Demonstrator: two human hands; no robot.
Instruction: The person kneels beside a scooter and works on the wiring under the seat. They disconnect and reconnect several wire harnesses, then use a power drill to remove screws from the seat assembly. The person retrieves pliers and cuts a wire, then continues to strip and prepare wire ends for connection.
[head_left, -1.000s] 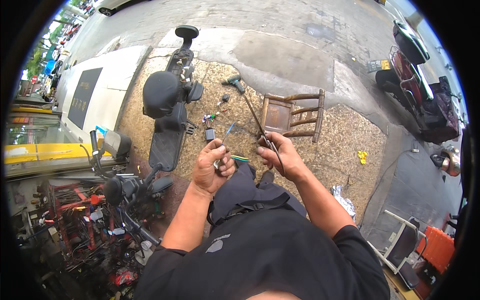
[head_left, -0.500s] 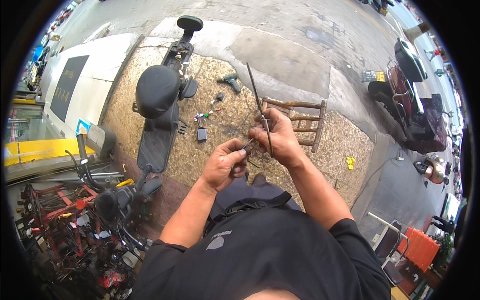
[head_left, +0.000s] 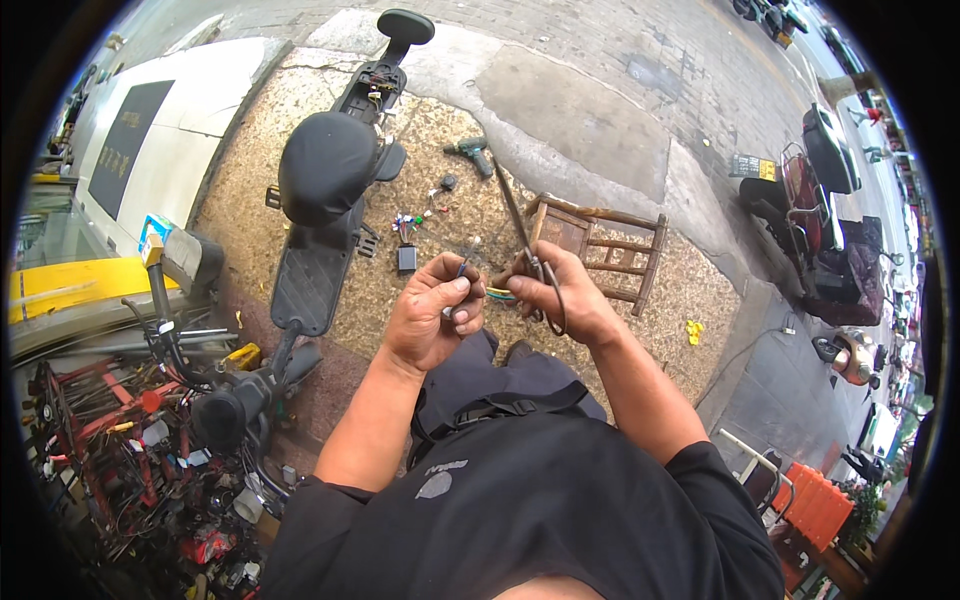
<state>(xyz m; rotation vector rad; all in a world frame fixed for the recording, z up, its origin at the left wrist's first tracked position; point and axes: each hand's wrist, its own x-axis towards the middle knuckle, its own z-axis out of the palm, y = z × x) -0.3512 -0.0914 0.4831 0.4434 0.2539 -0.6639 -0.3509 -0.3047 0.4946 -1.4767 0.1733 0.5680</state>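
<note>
My right hand [head_left: 568,292] is closed round a long pair of scissors [head_left: 513,212]. Their dark, narrow blades point away from me, and the handle loops curve beneath my fingers. In my left hand [head_left: 432,308] a thin dark-blue wire [head_left: 462,268] is pinched between thumb and fingers; most of it is hidden. Yellow and green wires [head_left: 500,293] show in the gap between my two hands, beside the right fingertips. The hands are a short way apart, in front of my waist. Where those wires lead cannot be made out.
An electric scooter [head_left: 320,200] with its rear panels off stands at left. On the ground lie a black box with coloured connectors [head_left: 406,258] and a cordless drill [head_left: 472,156]. A low wooden chair [head_left: 620,255] is at right, scrap parts [head_left: 130,450] at lower left.
My hands have moved apart, the left drawing away from the right. The scissors have turned in my right hand, so their handle loops now show. The view has shifted slightly.
</note>
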